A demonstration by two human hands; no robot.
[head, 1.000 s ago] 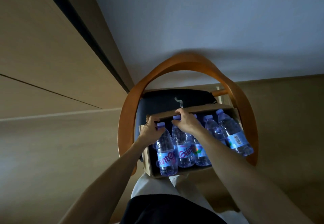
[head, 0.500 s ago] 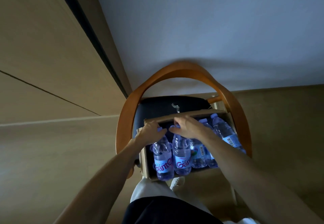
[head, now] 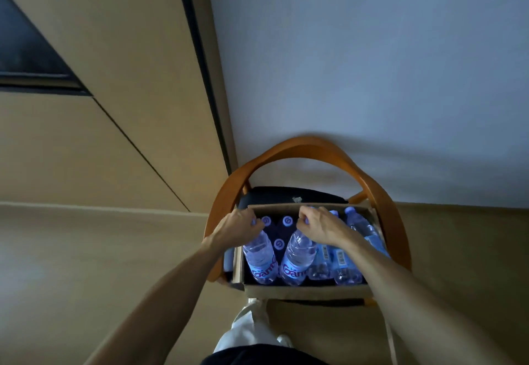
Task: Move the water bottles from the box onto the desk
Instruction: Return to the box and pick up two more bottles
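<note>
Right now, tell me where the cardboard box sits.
In the head view, the cardboard box sits low and centre-right on the dark seat of the wooden chair, against the wall, with both hands reaching into it.

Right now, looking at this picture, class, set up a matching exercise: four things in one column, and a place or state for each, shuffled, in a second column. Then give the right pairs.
Things:
1. left hand
2. right hand
3. cardboard box
4. chair frame

Places or states:
A. curved orange wood, arching behind the seat
B. grips the neck of the leftmost bottle
C. rests on the dark chair seat, bottles inside
D. grips the neck of the second bottle from the left

Pairs: 1-B, 2-D, 3-C, 4-A
</note>
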